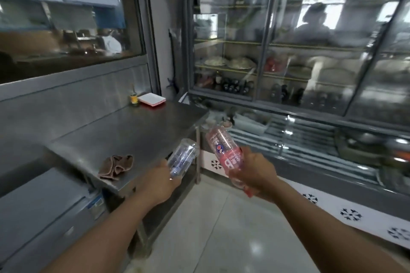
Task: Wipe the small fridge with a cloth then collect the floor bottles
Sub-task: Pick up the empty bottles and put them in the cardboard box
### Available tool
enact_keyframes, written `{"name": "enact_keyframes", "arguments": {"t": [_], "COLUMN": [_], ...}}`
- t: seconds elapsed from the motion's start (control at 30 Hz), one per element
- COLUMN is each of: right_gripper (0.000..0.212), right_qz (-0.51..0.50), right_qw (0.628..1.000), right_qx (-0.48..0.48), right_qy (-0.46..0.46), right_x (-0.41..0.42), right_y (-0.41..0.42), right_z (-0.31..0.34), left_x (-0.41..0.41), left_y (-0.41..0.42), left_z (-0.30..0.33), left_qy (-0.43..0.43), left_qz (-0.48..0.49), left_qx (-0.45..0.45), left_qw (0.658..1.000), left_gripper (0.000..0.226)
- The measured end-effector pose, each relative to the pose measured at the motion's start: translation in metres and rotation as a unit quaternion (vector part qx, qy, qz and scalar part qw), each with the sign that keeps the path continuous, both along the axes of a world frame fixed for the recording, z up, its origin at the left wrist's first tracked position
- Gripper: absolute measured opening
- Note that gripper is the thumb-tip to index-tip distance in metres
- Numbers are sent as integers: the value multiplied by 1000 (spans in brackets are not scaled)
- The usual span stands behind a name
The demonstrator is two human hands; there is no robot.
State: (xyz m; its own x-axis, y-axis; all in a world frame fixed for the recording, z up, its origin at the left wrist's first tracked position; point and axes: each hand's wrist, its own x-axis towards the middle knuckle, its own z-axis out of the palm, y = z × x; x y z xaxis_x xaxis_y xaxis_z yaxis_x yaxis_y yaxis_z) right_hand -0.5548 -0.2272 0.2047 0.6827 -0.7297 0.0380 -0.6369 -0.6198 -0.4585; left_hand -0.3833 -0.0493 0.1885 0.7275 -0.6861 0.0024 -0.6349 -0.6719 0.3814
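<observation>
Pink bottle (224, 150) in right hand (255, 173)

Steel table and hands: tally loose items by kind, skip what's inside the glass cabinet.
Plastic bottles: 2, clear bottle gripped by left hand, pink bottle gripped by right hand
Cloths: 1, brown cloth on the steel table
Trays: 1 stack, white trays
Small yellow-label bottle: 1
Total: 5
</observation>
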Motion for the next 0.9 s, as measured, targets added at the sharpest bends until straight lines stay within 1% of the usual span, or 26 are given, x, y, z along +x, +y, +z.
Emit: {"name": "enact_keyframes", "arguments": {"t": [0.1,0.2,0.3,0.4,0.57,0.67,0.8,0.9], "right_gripper": [72,73,68,69,68,69,71,72], "right_qz": [-45,-110,-186,-265,-371,-418,-479,-512], "right_qw": [999,994,982,963,926,906,877,858], "right_qx": [-14,-6,0,-1,0,5,-3,-7], "right_qy": [10,22,34,50,66,57,45,36], "right_x": [-35,-75,-122,-176,-274,-334,-419,-488], "right_y": [13,28,39,45,57,67,79,86], "right_z": [5,-1,-5,-4,3,7,11,13], "left_x": [-12,-33,-64,-104,-191,-250,-340,-415], "left_y": [-11,-25,-43,-67,-99,-115,-135,-145], "left_z": [3,1,-5,-7,-3,2,9,11], "left_qy": [16,32,30,21,13,20,25,28], "left_qz": [-55,-108,-169,-229,-328,-375,-432,-470], "left_qx": [-5,3,16,21,24,21,17,19], "left_qw": [998,994,985,973,944,927,901,882], "left_gripper": [50,49,49,47,53,54,55,51]}}
